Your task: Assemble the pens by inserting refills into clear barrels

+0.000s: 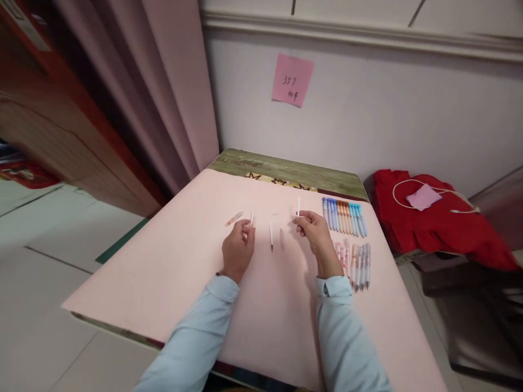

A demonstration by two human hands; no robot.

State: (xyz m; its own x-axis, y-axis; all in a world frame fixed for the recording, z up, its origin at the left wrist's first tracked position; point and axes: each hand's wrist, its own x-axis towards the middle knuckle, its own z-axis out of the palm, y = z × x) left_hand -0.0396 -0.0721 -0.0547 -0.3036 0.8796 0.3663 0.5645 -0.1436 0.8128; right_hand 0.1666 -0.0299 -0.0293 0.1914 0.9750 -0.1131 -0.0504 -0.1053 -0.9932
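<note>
My left hand [239,247] is closed on a short pale pen part [251,218], held upright between thumb and fingers. Between the thumb and fingers of my right hand [311,230] stands a thin white pen refill [298,204]. A second refill [271,237] with a dark tip lies on the table between the hands, beside a small translucent pen piece [281,238]. Farther back is a tiny piece like a spring [275,214]. An orange-tinted clear pen barrel [234,219] rests just beyond my left hand.
Blue, brown and light-blue pens [344,216] lie in a row at the right of the pink-covered table [171,261]. Nearer are pink-patterned and clear pens [360,267], partly behind my right wrist. A red cloth [441,223] with a white cable lies beyond the right edge.
</note>
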